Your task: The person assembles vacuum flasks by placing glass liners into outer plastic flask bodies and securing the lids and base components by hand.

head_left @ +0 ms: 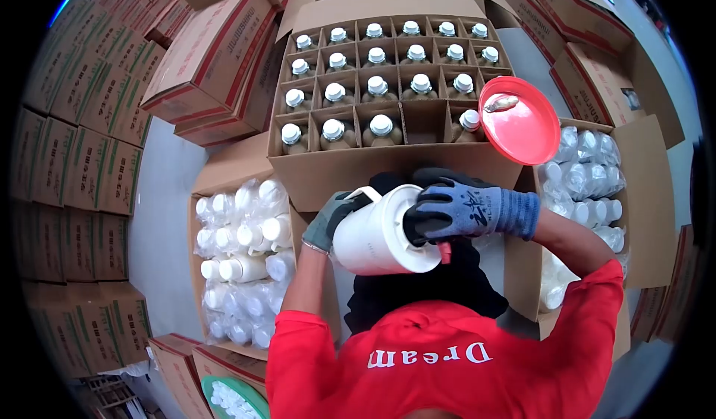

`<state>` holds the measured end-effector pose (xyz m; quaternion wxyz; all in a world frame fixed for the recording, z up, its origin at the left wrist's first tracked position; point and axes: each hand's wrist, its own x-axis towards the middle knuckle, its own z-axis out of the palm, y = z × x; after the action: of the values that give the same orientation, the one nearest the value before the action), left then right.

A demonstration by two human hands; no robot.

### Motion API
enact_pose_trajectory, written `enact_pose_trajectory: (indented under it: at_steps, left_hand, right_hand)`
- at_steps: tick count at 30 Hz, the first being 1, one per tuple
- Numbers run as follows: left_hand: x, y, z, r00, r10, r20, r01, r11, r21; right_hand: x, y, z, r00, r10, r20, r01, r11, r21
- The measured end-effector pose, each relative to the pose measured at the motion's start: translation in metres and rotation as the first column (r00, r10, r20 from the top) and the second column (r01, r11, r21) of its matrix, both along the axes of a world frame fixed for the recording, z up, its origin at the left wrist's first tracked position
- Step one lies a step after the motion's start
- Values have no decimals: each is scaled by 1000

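A white cylindrical jug [373, 236] lies tilted above my lap, its round mouth end toward the right. My left hand [339, 214], in a grey-green glove, is wrapped round the jug's handle side. At the mouth end is my right hand [447, 209], in a blue and black glove, its fingertips partly inside the opening; what they hold, if anything, is hidden. Beyond my hands stands a divided carton [388, 169] of brown bottles with white caps, one front compartment without a bottle. A red round lid [533, 124] with a small object on it rests on the carton's right front corner.
An open box [294, 300] of plastic-wrapped white jugs stands on the left, another box [645, 195] of wrapped white containers on the right. Stacked cartons [89, 150] line the far left. A green basin [261, 404] of small white pieces is at the lower left.
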<state>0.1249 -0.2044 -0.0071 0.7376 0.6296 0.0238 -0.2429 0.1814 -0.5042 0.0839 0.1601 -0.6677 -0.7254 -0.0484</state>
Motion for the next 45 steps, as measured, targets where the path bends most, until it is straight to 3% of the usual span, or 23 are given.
enact_pose_trajectory:
  at_steps: [1,4,6,8,9,10,12,14,16,17,20,23,24,26,29,30,31,32,36,38,41,44,45]
  left_hand:
    - [0,0,2,959,-119,258,61,973,224]
    - [-11,-8,3,867,-115,484,-145,872,467]
    - [-17,-7,-12,930,88,357,-229,898,375]
    - [-20,2,-17,937,275,216,-330,900,286]
    - [-22,4,-13,856,332,396,-470,819,329]
    - [-18,5,15,794,154,588,-476,759,444]
    - [1,7,53,675,-171,718,-350,782,516]
    - [17,-4,79,446,-499,743,-195,756,625]
    - [15,-36,94,231,-779,583,-32,593,805]
    - [13,-55,96,98,-855,509,-6,511,859]
    - [-1,-94,83,-168,-931,325,46,322,946]
    - [-20,-98,85,-111,-939,325,145,309,940]
    - [-25,-87,90,-70,-964,258,128,248,960]
    - [-30,-55,88,12,-979,202,-199,196,960]
    - [-24,-22,111,517,-819,250,-64,255,965]
    - [-21,-15,111,606,-738,297,-102,298,949]
    - [-14,-15,115,639,-686,350,-89,385,919]
    - [-9,-23,116,683,-600,418,-107,484,869]
    - [21,-77,107,720,-488,493,-12,703,712]
    - [33,-110,104,677,-573,462,71,675,734]
    - [49,-144,87,583,-665,466,171,661,731]
    - [59,-166,54,562,-720,407,300,636,711]
    - [64,-174,42,546,-757,359,348,595,725]
  right_hand:
    - [0,-2,-2,999,-41,-28,40,999,-26]
    - [-2,-8,-17,946,-217,-242,211,976,-52]
    - [-7,-12,-26,850,-321,-419,316,945,-82]
    - [-17,-16,-25,932,-262,-252,284,957,55]
    - [-13,-21,-20,975,-194,-112,202,977,66]
    - [-6,-30,-16,992,-121,23,120,991,56]
    - [12,-62,-12,927,-374,-5,371,922,-111]
    - [40,-99,-24,679,-734,-12,727,669,156]
    - [94,-146,-95,395,-911,116,788,401,468]
    - [104,-147,-69,215,-975,-64,975,218,-42]
    - [119,-166,-101,146,-989,-19,989,147,-24]
    - [64,-150,-68,412,-907,-91,839,339,426]
    - [32,-149,-65,364,-913,-184,902,297,313]
    - [-26,-156,-92,301,-869,-393,952,252,173]
    - [-98,-184,-255,-222,-679,-700,894,145,-424]
    - [-114,-183,-295,-629,-403,-665,698,83,-711]
    - [-130,-182,-334,-904,-41,-426,425,28,-905]
    - [-144,-181,-373,-942,152,-300,306,16,-952]
    - [-173,-165,-503,-697,-42,-716,713,-145,-686]
    - [-143,-156,-465,-873,296,-388,408,6,-913]
    - [-148,-158,-432,-576,281,-767,788,-60,-613]
    - [-144,-144,-312,-517,-96,-851,853,-136,-503]
    - [-146,-134,-279,-369,-276,-887,928,-168,-334]
